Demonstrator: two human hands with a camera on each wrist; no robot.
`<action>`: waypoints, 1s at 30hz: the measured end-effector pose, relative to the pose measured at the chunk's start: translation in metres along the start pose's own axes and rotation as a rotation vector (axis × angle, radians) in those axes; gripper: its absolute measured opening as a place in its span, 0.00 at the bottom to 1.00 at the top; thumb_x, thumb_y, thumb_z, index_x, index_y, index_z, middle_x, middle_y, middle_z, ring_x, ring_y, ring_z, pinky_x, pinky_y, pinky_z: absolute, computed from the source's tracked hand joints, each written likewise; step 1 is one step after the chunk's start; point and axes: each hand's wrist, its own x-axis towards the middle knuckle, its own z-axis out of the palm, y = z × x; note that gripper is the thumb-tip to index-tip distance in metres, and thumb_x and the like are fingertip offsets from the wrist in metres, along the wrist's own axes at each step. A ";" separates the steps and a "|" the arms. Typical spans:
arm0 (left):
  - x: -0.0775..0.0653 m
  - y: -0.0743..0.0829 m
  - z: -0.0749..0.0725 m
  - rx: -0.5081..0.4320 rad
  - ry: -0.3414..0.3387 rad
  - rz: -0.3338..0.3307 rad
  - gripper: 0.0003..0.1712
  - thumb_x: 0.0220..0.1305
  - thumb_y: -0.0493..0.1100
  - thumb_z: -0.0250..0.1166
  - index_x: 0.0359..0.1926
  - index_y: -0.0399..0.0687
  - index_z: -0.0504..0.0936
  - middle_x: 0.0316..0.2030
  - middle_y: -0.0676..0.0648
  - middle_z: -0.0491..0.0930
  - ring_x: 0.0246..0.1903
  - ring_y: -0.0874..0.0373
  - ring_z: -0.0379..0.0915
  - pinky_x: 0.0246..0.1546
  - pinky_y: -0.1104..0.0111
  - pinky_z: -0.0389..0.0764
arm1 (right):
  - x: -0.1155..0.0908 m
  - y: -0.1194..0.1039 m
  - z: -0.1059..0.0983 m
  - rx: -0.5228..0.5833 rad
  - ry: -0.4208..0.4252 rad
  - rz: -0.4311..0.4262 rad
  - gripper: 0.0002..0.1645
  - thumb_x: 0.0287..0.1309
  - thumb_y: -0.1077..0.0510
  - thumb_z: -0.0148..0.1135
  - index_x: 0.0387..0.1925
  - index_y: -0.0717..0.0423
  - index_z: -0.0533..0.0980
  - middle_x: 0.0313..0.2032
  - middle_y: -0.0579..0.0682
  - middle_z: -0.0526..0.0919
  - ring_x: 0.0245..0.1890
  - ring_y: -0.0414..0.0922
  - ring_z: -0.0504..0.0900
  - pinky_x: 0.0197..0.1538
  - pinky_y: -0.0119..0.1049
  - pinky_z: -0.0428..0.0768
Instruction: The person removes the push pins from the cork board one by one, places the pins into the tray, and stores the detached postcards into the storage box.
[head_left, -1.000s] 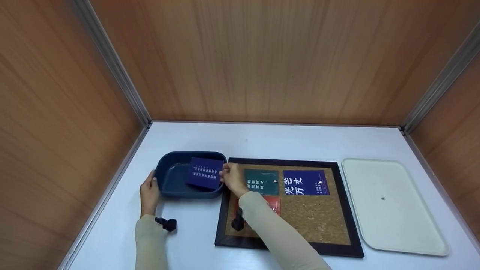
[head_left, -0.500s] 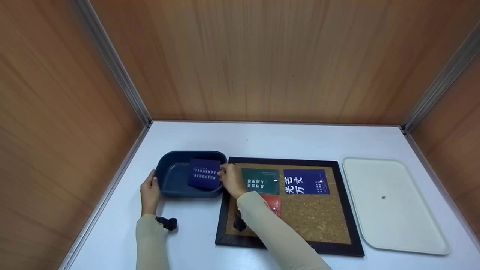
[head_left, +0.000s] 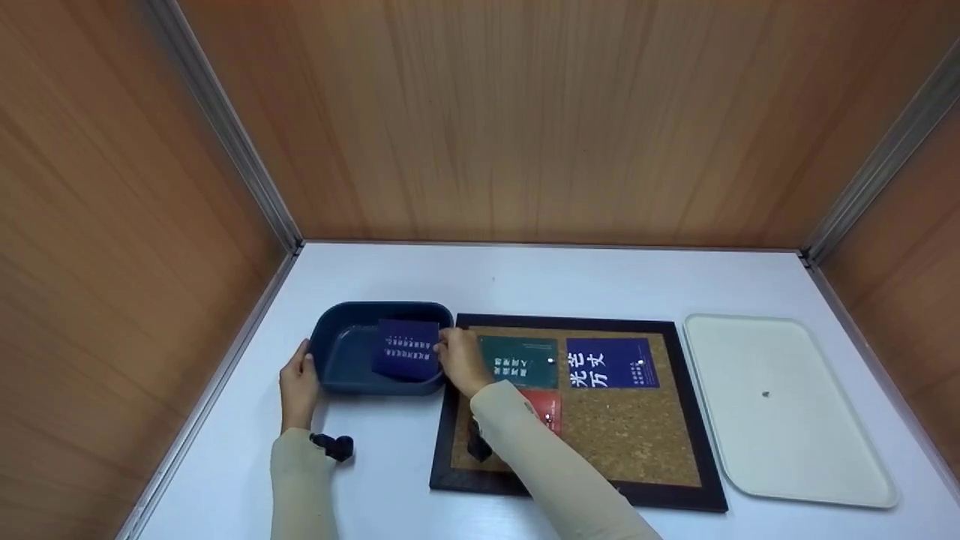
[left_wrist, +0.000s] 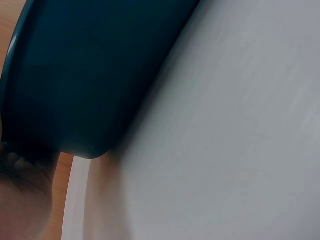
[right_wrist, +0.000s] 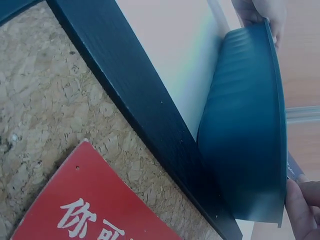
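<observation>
A dark blue card (head_left: 405,349) with white writing leans inside the right part of a teal basin (head_left: 360,389). My right hand (head_left: 463,365) pinches the card's right edge over the basin's right rim. In the right wrist view, the thumb and fingers of that hand (right_wrist: 304,207) are by the rim, and a corner of the card (right_wrist: 294,167) shows past it. My left hand (head_left: 298,386) holds the basin's left end, thumb at the rim. The left wrist view shows part of this hand (left_wrist: 25,195) against the basin wall (left_wrist: 90,75).
A black-framed cork board (head_left: 630,442) lies right of the basin, under my right forearm. On it are a green card (head_left: 525,361), a purple-blue card (head_left: 611,364) and a partly hidden red card (head_left: 546,409). A pale tray (head_left: 795,420) lies at the far right; wooden walls surround the table.
My right hand has moved slightly left, and the dark blue card has gone a little lower and further left in the basin. The left hand and basin have stayed in place.
</observation>
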 end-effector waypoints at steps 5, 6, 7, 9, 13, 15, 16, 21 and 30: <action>0.001 0.000 0.000 -0.002 -0.003 0.011 0.26 0.76 0.35 0.38 0.71 0.31 0.55 0.72 0.34 0.53 0.73 0.43 0.46 0.74 0.58 0.51 | 0.001 0.000 0.000 -0.025 0.007 -0.015 0.10 0.63 0.71 0.54 0.42 0.73 0.80 0.34 0.61 0.85 0.29 0.43 0.83 0.29 0.27 0.79; 0.001 0.000 0.000 -0.002 -0.004 0.012 0.26 0.76 0.35 0.38 0.71 0.31 0.55 0.72 0.34 0.53 0.73 0.43 0.46 0.74 0.57 0.51 | 0.002 0.000 0.000 -0.032 0.007 -0.016 0.10 0.63 0.71 0.54 0.41 0.72 0.80 0.33 0.61 0.85 0.27 0.41 0.81 0.27 0.27 0.78; 0.001 0.000 0.000 -0.004 -0.006 0.011 0.26 0.76 0.35 0.38 0.71 0.31 0.54 0.72 0.34 0.53 0.73 0.43 0.46 0.74 0.57 0.51 | 0.002 0.000 -0.001 -0.038 0.007 -0.017 0.10 0.63 0.71 0.54 0.40 0.72 0.80 0.32 0.60 0.85 0.25 0.39 0.79 0.26 0.26 0.76; 0.000 -0.001 0.000 -0.008 -0.008 0.009 0.26 0.76 0.36 0.38 0.71 0.31 0.54 0.72 0.34 0.53 0.73 0.43 0.45 0.74 0.57 0.51 | 0.002 0.001 -0.001 -0.041 0.003 -0.018 0.09 0.63 0.71 0.54 0.39 0.72 0.80 0.31 0.60 0.85 0.23 0.37 0.76 0.24 0.26 0.73; 0.000 -0.001 0.001 -0.012 -0.008 0.005 0.26 0.77 0.36 0.38 0.72 0.31 0.53 0.72 0.34 0.53 0.73 0.44 0.45 0.74 0.57 0.51 | 0.003 0.002 0.000 -0.046 0.004 -0.017 0.09 0.64 0.71 0.54 0.37 0.72 0.80 0.29 0.60 0.84 0.21 0.35 0.73 0.23 0.26 0.72; 0.001 -0.002 0.001 -0.012 -0.008 0.001 0.26 0.77 0.36 0.38 0.72 0.32 0.53 0.72 0.34 0.53 0.73 0.44 0.45 0.74 0.58 0.51 | 0.004 0.002 0.001 -0.058 0.014 -0.037 0.08 0.63 0.71 0.54 0.35 0.72 0.80 0.26 0.59 0.83 0.20 0.35 0.72 0.22 0.26 0.72; 0.001 -0.002 0.001 -0.011 -0.007 0.001 0.26 0.77 0.36 0.38 0.72 0.32 0.54 0.72 0.34 0.53 0.73 0.44 0.46 0.74 0.58 0.51 | 0.004 0.002 0.001 -0.063 0.020 -0.045 0.08 0.63 0.72 0.54 0.35 0.73 0.80 0.26 0.59 0.83 0.20 0.35 0.72 0.22 0.26 0.72; 0.001 -0.002 0.000 -0.013 -0.009 0.004 0.26 0.77 0.36 0.38 0.71 0.31 0.54 0.72 0.34 0.53 0.74 0.44 0.45 0.75 0.58 0.51 | 0.004 0.002 0.001 -0.065 0.006 -0.036 0.09 0.63 0.72 0.53 0.37 0.73 0.80 0.25 0.59 0.82 0.19 0.34 0.70 0.21 0.24 0.69; 0.000 0.000 0.000 -0.006 -0.010 -0.008 0.26 0.76 0.36 0.38 0.72 0.32 0.53 0.72 0.34 0.53 0.73 0.44 0.45 0.74 0.58 0.51 | 0.004 -0.001 -0.002 -0.126 -0.023 -0.024 0.08 0.65 0.68 0.55 0.34 0.68 0.79 0.20 0.49 0.77 0.18 0.34 0.68 0.20 0.24 0.66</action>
